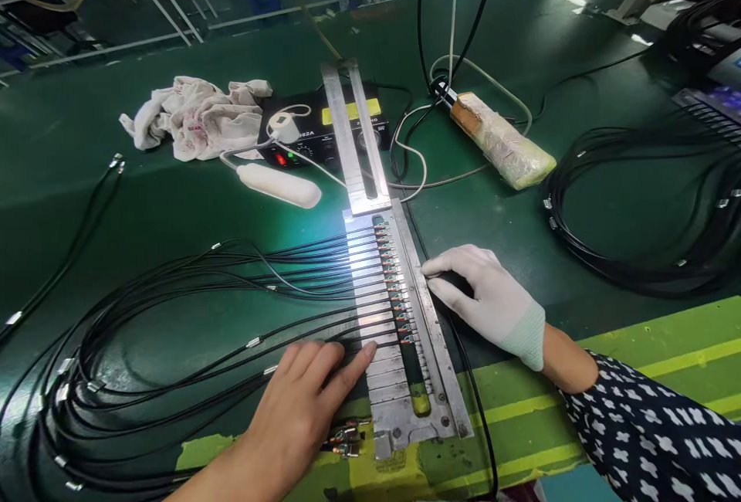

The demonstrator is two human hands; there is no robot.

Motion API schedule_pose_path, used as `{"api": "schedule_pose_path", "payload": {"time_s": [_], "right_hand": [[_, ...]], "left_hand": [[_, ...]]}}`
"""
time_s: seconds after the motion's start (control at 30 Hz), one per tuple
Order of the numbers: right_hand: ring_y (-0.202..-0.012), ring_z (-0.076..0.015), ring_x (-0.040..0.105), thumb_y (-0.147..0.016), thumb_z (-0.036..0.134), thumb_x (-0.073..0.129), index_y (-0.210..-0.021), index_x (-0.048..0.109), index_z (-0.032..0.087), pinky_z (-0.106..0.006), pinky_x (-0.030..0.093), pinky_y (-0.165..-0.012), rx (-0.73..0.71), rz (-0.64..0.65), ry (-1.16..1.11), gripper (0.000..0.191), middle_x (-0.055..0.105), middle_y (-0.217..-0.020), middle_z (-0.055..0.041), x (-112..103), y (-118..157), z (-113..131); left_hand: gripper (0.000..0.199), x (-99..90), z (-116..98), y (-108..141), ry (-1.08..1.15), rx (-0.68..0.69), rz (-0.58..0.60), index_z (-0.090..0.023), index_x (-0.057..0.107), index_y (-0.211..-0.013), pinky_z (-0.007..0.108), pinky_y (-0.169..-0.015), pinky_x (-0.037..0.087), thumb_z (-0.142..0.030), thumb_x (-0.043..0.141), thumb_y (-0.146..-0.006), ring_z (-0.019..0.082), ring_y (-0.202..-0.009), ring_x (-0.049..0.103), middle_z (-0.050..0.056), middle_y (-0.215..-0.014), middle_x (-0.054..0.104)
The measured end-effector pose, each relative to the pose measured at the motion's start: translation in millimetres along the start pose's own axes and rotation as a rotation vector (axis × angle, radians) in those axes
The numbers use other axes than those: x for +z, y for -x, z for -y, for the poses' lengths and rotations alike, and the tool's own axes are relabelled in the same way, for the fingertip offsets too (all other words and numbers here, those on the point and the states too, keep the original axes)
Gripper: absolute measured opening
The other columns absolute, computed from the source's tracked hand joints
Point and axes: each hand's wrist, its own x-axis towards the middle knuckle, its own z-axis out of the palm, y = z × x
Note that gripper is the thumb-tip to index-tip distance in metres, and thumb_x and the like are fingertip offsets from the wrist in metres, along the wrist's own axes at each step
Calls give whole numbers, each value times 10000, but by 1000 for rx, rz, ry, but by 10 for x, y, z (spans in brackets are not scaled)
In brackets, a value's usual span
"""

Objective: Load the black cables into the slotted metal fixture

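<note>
A slotted metal jig (389, 378) lies across the bench, with several black cables (301, 326) side by side in its grooves. Their small connector ends (396, 287) form a row over the jig's long opening. My bare left hand (301, 394) is closed on the cable nearest me, its thumb at the jig's left edge; the curled fingers partly hide the cable. My right hand (489, 301), in a white glove, has its index finger and thumb close together against the jig's right edge. Loose connector ends (347, 440) lie beside my left wrist.
Behind the jig are a black control box (306, 148), a white lamp (279, 185) and a crumpled cloth (197, 120). A wrapped handle (503, 139) lies to the right of them. Coiled cables (625, 274) rest at far right; another coil (86, 363) spreads left.
</note>
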Motion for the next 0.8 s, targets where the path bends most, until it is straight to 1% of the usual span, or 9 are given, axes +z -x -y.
{"api": "schedule_pose_path", "payload": {"time_s": [0.07, 0.1, 0.2, 0.27, 0.37, 0.43, 0.6, 0.7, 0.8], "right_hand": [[-1013, -245, 561, -939, 256, 539, -1007, 646, 304, -481, 368, -942, -3, -2, 10, 136, 686, -1023, 12, -2, 3, -6], [-1011, -248, 562, -939, 257, 535, -1012, 645, 302, -484, 371, -939, -6, -3, 16, 139, 685, -1023, 8, -3, 13, -11], [-1050, -252, 554, -936, 259, 530, -1074, 628, 302, -486, 378, -953, -29, 19, 27, 175, 668, -1073, -5, -2, 70, -32], [-1088, -251, 543, -936, 267, 527, -1106, 613, 305, -486, 374, -975, -49, 38, 34, 194, 653, -1113, -6, 1, 114, -48], [-1094, -252, 544, -935, 278, 518, -1095, 611, 305, -486, 379, -978, -61, 35, 46, 187, 649, -1114, -3, 6, 149, -62], [-1080, -253, 548, -934, 286, 511, -1078, 615, 304, -488, 386, -968, -54, 33, 52, 178, 653, -1098, -2, 8, 148, -63], [-1077, -261, 543, -941, 342, 493, -1079, 619, 308, -497, 391, -959, -20, 42, 69, 190, 651, -1097, -3, 7, 135, -54], [-1083, -261, 540, -948, 367, 478, -1083, 617, 311, -499, 389, -963, -10, 45, 72, 202, 648, -1106, -2, 8, 143, -60], [-1074, -258, 546, -950, 385, 476, -1080, 613, 316, -495, 392, -960, -26, 38, 75, 201, 650, -1103, 3, 17, 150, -82]], "left_hand": [[560, -37, -6, -27, 42, 15, 60, -221, 398, -1435, 319, -687, 349, -25, 359, -912, 193, -785, 477, 58, -919, 575], [542, -78, -5, -47, 77, 18, 86, -220, 408, -1422, 321, -690, 345, -30, 360, -916, 193, -785, 480, 53, -912, 579], [448, -258, 0, -40, 241, -32, 134, -225, 418, -1376, 343, -792, 367, -81, 391, -953, 177, -823, 506, 35, -946, 597], [326, -372, -2, 68, 343, -107, 166, -233, 478, -1271, 339, -848, 374, -126, 431, -966, 168, -869, 526, 22, -978, 608], [139, -464, -11, 323, 416, -226, 269, -241, 553, -1076, 306, -820, 415, -206, 477, -965, 177, -912, 548, 19, -995, 613], [133, -478, -14, 470, 437, -285, 325, -252, 562, -1070, 296, -811, 443, -242, 483, -964, 185, -932, 560, 27, -1014, 614], [143, -492, -7, 590, 456, -366, 336, -253, 595, -1054, 279, -797, 483, -310, 539, -935, 195, -938, 584, 43, -1013, 623], [154, -535, 16, 648, 493, -439, 350, -249, 588, -1043, 257, -793, 492, -346, 526, -941, 187, -954, 587, 42, -1024, 618], [151, -581, 76, 823, 461, -497, 372, -246, 562, -1034, 248, -799, 498, -349, 549, -925, 185, -971, 584, 37, -1036, 605]]}}
